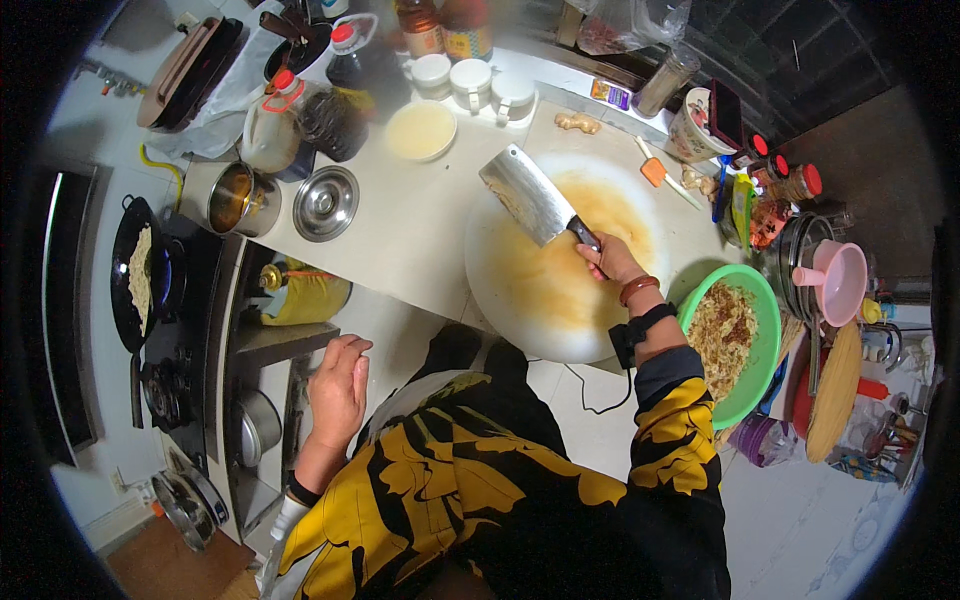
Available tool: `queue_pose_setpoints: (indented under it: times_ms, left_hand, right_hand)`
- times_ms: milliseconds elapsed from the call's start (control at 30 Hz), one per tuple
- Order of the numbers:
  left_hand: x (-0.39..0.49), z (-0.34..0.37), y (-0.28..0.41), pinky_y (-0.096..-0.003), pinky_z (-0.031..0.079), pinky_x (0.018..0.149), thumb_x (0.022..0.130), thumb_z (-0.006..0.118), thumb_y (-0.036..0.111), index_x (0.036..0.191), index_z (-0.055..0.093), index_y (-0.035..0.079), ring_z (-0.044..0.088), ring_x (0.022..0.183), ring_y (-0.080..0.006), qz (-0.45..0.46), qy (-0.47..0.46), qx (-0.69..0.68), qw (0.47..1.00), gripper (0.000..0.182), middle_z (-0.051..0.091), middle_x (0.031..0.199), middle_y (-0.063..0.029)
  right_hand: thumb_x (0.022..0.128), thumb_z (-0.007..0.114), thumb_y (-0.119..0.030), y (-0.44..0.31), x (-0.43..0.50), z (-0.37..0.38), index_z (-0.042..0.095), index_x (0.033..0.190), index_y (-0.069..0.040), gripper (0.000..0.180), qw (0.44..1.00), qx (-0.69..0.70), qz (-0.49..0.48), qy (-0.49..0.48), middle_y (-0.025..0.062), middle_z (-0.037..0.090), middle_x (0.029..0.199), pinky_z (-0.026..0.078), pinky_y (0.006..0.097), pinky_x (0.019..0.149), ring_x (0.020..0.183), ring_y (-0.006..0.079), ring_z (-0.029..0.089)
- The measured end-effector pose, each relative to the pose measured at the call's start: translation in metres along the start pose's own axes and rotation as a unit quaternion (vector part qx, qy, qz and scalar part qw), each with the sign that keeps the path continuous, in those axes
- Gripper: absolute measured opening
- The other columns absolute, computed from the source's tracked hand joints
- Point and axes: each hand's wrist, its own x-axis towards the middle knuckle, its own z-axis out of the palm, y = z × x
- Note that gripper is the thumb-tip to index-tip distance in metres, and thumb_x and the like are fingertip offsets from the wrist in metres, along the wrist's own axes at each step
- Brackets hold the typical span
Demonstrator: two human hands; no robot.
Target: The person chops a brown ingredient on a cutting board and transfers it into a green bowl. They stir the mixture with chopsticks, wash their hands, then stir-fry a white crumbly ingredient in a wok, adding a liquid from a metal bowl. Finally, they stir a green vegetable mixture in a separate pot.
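My right hand [613,260] is closed on the dark handle of a cleaver [531,196], whose broad blade is held over a large round white cutting board [495,292] with yellow-brown stains. Some pale residue clings to the blade. Below the counter's front edge, my left hand [339,390] is raised with nothing in it, its fingers loosely extended. Right beside my right forearm stands a green plastic basin [774,330] holding a shredded pale food with brown seasoning on it.
A wok [124,300] with pale food sits over a burner at left. Along the counter are a steel pot [266,206], a metal lid [326,203], a bowl of pale yellow contents [421,130], lidded white jars [471,84], ginger [577,123] and an orange-headed spatula [653,171].
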Motion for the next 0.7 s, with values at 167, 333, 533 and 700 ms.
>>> queue_pose_setpoints:
  times_ms: [167, 333, 533, 700]
  left_hand:
    - [-0.010, -0.004, 0.003, -0.0380, 0.051, 0.078, 0.098, 0.047, 0.008, 0.107, 0.061, -0.002, 0.061, 0.090, -0.0371, -0.015, -0.015, -0.021, 1.000, 0.019, 0.060, 0.106, -0.0205]
    - [-0.013, -0.003, 0.005, -0.0383, 0.051, 0.079, 0.097, 0.048, 0.008, 0.107, 0.061, -0.002, 0.061, 0.091, -0.0366, -0.013, -0.016, -0.025, 0.999, 0.019, 0.060, 0.106, -0.0204]
    - [-0.010, 0.001, 0.003, -0.0391, 0.052, 0.076, 0.096, 0.053, 0.010, 0.106, 0.063, 0.002, 0.063, 0.088, -0.0356, 0.022, -0.003, -0.016, 1.000, 0.017, 0.062, 0.107, -0.0152]
    - [-0.004, 0.004, 0.002, -0.0399, 0.052, 0.074, 0.095, 0.055, 0.011, 0.105, 0.064, 0.004, 0.064, 0.087, -0.0354, 0.039, -0.006, -0.026, 0.999, 0.015, 0.062, 0.107, -0.0128]
  right_hand:
    - [0.092, 0.067, -0.022, 0.003, -0.004, -0.006, 0.059, 0.095, -0.004, 0.020, 0.999, -0.028, -0.015, -0.032, 0.0000, 0.053, 0.062, 0.041, 0.0272, 0.045, 0.046, 0.0106, 0.048]
    - [0.092, 0.068, -0.021, 0.013, -0.015, -0.011, 0.060, 0.095, -0.005, 0.018, 0.995, -0.054, -0.035, -0.075, -0.0020, 0.051, 0.061, 0.037, 0.0265, 0.045, 0.046, 0.0087, 0.045]
    - [0.091, 0.070, -0.023, 0.029, -0.035, -0.004, 0.061, 0.092, -0.006, 0.019, 0.991, -0.082, -0.039, -0.097, -0.0033, 0.049, 0.060, 0.035, 0.0257, 0.046, 0.047, 0.0081, 0.043]
    - [0.091, 0.070, -0.025, 0.038, -0.064, 0.001, 0.062, 0.091, -0.007, 0.020, 0.994, -0.038, -0.027, -0.095, -0.0048, 0.049, 0.059, 0.036, 0.0245, 0.046, 0.047, 0.0081, 0.044]
